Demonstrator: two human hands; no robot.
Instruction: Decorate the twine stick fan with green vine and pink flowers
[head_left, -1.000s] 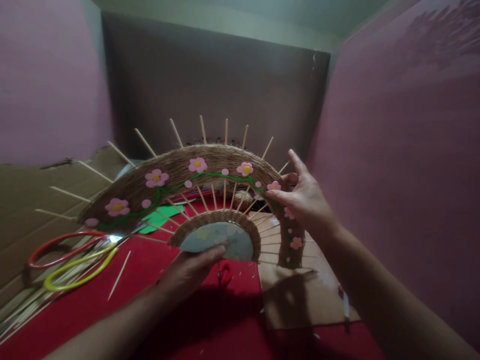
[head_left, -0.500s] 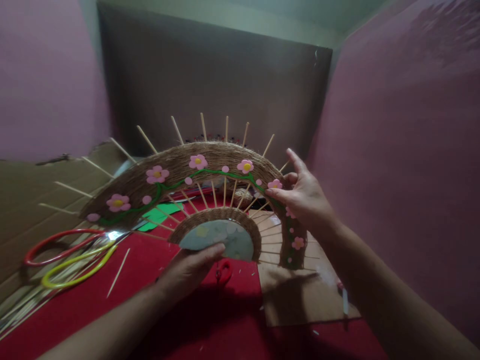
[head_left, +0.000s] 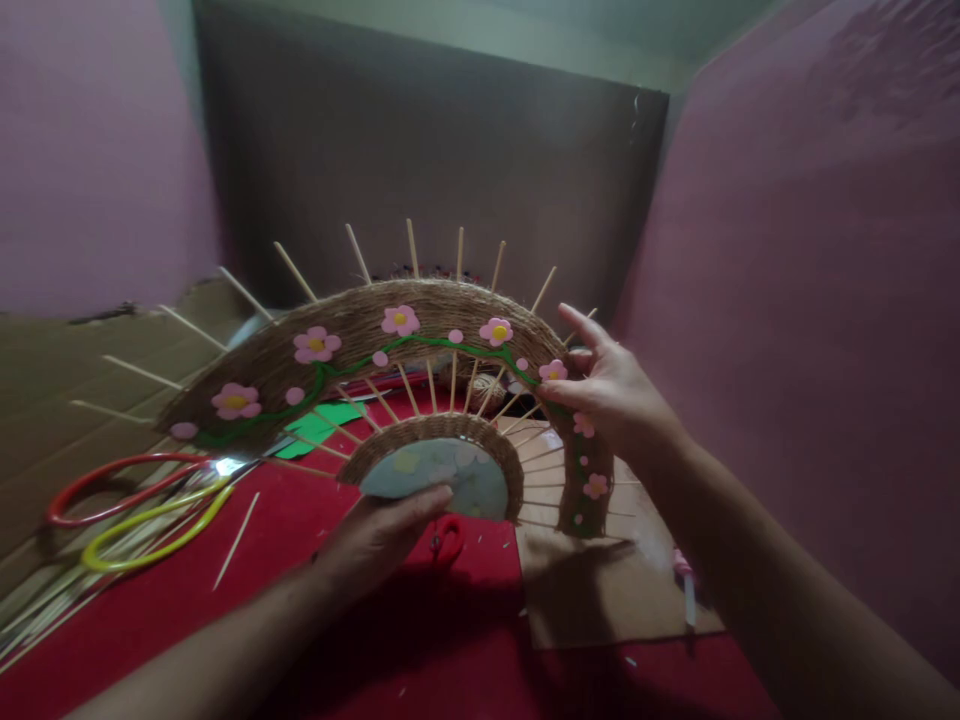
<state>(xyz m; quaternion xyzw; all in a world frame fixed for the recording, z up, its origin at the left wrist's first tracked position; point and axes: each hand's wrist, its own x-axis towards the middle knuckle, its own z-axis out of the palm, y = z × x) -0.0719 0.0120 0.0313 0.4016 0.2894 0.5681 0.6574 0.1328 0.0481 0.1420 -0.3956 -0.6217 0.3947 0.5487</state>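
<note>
A half-round fan point(head_left: 442, 305) of thin wooden sticks and wound brown twine is held up in front of me. Pink flowers with yellow centres, pink dots and a green vine run along its wide outer band. Stick ends poke out beyond the rim. My left hand point(head_left: 382, 525) grips the pale inner half-disc point(head_left: 442, 478) at the bottom, thumb on the front and the other fingers hidden behind. My right hand point(head_left: 619, 385) pinches the band at its right side, near a pink flower point(head_left: 553, 371); its index finger points up past the edge.
Large scissors point(head_left: 161, 510) with red and yellow handles lie at left by loose sticks point(head_left: 45, 630). Green sheet point(head_left: 319, 430), red-handled scissors point(head_left: 448, 540) and a twine ball point(head_left: 486, 390) rest on the red cloth point(head_left: 420, 640). A brown board point(head_left: 592, 600) and glue-stick-like white piece point(head_left: 690, 600) are at right.
The fan has shifted very slightly, its top edge a little up and to the right. My right hand's thumb has slid slightly down off the flower; both hands keep their hold.
</note>
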